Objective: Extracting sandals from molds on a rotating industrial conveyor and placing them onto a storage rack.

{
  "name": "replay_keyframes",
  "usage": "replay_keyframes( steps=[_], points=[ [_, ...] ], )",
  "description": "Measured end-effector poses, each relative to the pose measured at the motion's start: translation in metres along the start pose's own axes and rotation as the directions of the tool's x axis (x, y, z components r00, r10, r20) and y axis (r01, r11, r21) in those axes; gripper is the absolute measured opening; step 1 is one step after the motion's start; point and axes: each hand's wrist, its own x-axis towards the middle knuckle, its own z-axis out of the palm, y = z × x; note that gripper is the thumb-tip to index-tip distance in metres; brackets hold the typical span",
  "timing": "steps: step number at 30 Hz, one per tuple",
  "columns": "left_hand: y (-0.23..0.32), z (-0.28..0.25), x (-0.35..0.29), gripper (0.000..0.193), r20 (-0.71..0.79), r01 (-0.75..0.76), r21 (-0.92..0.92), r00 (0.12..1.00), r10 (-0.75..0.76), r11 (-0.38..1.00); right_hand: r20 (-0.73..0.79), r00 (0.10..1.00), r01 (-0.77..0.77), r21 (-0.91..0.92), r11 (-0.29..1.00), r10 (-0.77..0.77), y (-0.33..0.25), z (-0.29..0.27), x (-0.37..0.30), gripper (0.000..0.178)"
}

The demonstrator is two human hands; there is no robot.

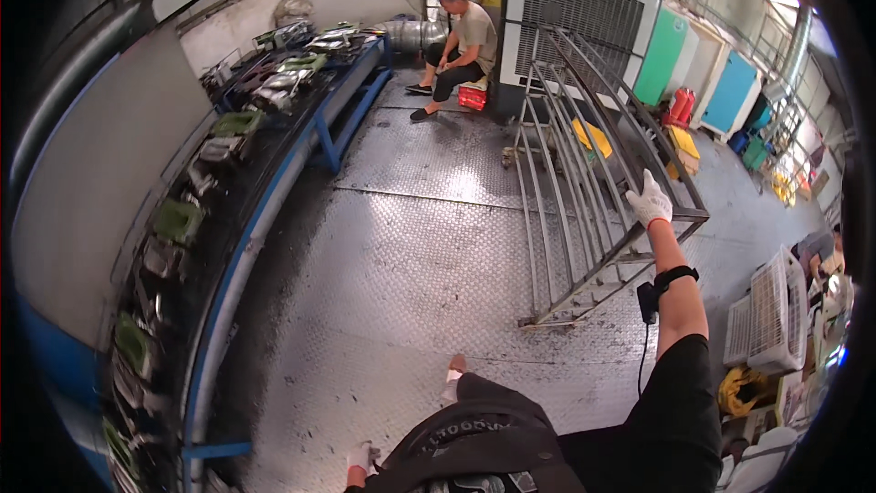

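Note:
My right hand (pixel 651 202), in a white knitted glove, grips the near top corner of a tall metal rack (pixel 598 260). The rack is a dark frame with slanting rows of long bars, standing on the floor to the right. A dark strap with a small black device and a cable sits on my right forearm. My left hand (pixel 363 456), also gloved in white, hangs low near the bottom edge beside my body, apart from any other thing. It is small and partly hidden, so its fingers cannot be made out.
A long conveyor (pixel 239 256) with green and silver metal parts runs along the left. Ahead, another person (pixel 470 36) sits on a red seat near a large grey cooling unit (pixel 584 14). White plastic crates (pixel 776 310) and another person are at far right. The floor (pixel 429 265) is patterned metal plate.

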Motion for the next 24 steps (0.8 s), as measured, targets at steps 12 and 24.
replay_keyframes(
  steps=[12,24],
  points=[
    [0.300,0.051,0.081,0.041,0.245,-0.301,0.494,0.948,0.202,0.816,0.222,0.952,-0.151,-0.256,0.955,0.210,-0.049,-0.006,-0.014,0.049],
    [0.627,0.274,0.022,0.038,0.914,-0.973,0.229,0.224,0.338,0.026,0.187,0.923,-0.285,-0.253,0.925,0.336,-0.188,-0.059,-0.125,0.043]
  ],
)
